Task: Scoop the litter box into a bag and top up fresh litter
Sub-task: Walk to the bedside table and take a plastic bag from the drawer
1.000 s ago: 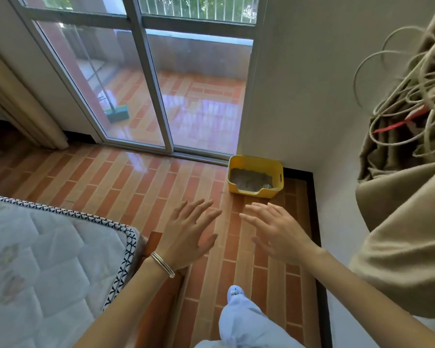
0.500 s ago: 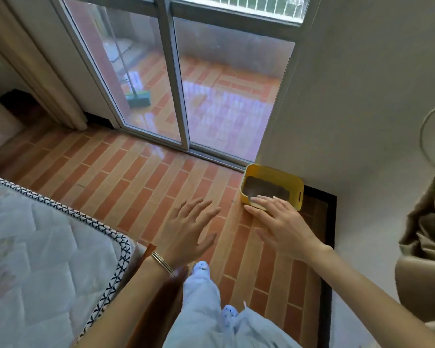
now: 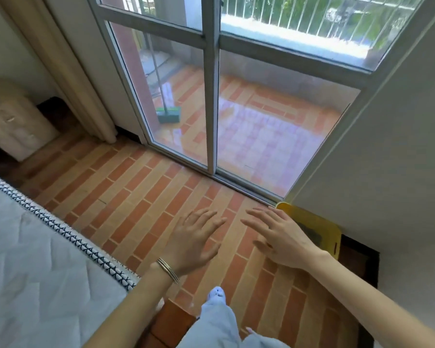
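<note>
Empty and spread-fingered, our left hand point(image 3: 194, 243) and right hand point(image 3: 284, 237) hover by the yellow litter box point(image 3: 309, 217), likely rigid and litter-heavy, best gripped by opposite rims.

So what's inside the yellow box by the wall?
Dark grey litter shows in the yellow box. The right hand covers much of it, so anything lying there is hidden.

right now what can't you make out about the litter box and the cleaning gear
1. Litter box, head view: the right hand covers much of it. Only a small dark patch of its contents shows, too little to judge how soiled or full it is.
2. No scoop, bag or fresh litter shows inside the frame, so I cannot tell where they are.
</note>
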Demonstrator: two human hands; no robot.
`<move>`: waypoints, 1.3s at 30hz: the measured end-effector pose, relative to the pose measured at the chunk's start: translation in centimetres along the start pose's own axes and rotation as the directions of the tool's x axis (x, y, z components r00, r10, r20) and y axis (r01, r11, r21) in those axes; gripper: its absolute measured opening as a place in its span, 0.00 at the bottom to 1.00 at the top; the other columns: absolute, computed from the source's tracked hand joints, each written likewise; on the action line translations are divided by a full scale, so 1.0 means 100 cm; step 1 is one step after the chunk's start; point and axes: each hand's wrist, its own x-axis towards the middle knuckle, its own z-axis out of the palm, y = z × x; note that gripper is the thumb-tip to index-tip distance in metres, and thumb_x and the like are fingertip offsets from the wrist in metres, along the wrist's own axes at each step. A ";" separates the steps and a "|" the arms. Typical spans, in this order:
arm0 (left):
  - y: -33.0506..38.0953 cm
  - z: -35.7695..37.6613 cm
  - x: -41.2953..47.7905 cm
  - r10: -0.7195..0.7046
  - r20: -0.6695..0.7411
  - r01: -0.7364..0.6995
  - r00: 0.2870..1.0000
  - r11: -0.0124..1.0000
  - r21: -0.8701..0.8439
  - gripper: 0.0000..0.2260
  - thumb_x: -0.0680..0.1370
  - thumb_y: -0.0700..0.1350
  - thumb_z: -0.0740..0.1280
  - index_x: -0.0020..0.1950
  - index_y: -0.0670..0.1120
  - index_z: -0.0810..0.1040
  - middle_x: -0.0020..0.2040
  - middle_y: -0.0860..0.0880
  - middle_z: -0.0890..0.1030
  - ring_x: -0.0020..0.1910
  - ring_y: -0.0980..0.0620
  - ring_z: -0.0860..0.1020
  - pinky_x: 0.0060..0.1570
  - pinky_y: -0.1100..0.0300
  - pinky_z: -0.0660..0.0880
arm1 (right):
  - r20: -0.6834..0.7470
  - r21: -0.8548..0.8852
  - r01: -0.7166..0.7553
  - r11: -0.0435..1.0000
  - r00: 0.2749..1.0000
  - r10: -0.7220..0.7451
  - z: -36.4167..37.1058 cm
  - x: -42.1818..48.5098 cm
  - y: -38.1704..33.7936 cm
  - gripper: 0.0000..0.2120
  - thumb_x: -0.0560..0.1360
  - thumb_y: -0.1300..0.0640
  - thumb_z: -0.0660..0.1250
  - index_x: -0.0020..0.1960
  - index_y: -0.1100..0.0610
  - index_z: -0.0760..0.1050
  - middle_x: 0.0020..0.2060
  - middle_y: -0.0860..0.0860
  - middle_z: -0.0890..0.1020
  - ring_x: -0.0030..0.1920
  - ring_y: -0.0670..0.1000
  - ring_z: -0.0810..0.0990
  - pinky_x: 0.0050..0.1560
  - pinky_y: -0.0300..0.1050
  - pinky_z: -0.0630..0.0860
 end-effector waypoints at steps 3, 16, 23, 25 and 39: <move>-0.039 -0.018 0.026 -0.035 -0.032 0.036 0.999 0.999 0.023 0.23 0.76 0.57 0.61 0.70 0.53 0.68 0.70 0.50 0.70 0.70 0.50 0.66 0.70 0.48 0.61 | -0.001 -0.014 0.064 0.998 0.998 -0.064 -0.005 0.056 0.013 0.24 0.77 0.45 0.59 0.71 0.49 0.64 0.69 0.52 0.69 0.69 0.54 0.67 0.69 0.55 0.65; -0.154 -0.020 0.063 -0.368 -0.093 0.368 0.925 0.930 -0.025 0.24 0.76 0.57 0.60 0.71 0.53 0.68 0.71 0.50 0.69 0.70 0.49 0.67 0.70 0.46 0.59 | -0.024 0.038 0.326 0.945 0.945 -0.325 0.022 0.252 0.057 0.24 0.76 0.48 0.63 0.70 0.51 0.66 0.71 0.53 0.66 0.70 0.54 0.66 0.67 0.56 0.67; -0.218 -0.036 0.131 -0.462 -0.139 0.465 0.876 0.885 -0.018 0.24 0.75 0.56 0.62 0.70 0.53 0.69 0.69 0.49 0.71 0.68 0.49 0.69 0.69 0.44 0.60 | -0.024 0.087 0.443 0.893 0.897 -0.442 0.018 0.367 0.093 0.25 0.75 0.50 0.64 0.70 0.54 0.66 0.68 0.55 0.70 0.68 0.57 0.69 0.63 0.60 0.70; -0.236 -0.042 0.148 -0.490 -0.169 0.492 0.855 0.870 -0.034 0.23 0.75 0.56 0.59 0.70 0.54 0.69 0.69 0.50 0.71 0.68 0.49 0.69 0.69 0.45 0.61 | -0.015 0.108 0.470 0.876 0.882 -0.471 0.014 0.402 0.101 0.25 0.75 0.49 0.63 0.71 0.53 0.66 0.69 0.54 0.70 0.68 0.56 0.69 0.64 0.59 0.69; -0.387 -0.075 0.163 -0.640 -0.195 0.646 0.743 0.762 -0.040 0.24 0.76 0.57 0.58 0.72 0.53 0.67 0.71 0.48 0.69 0.70 0.48 0.67 0.69 0.46 0.62 | 0.092 0.143 0.618 0.773 0.770 -0.632 0.033 0.607 0.059 0.25 0.78 0.46 0.56 0.73 0.51 0.60 0.73 0.51 0.63 0.73 0.52 0.60 0.70 0.56 0.60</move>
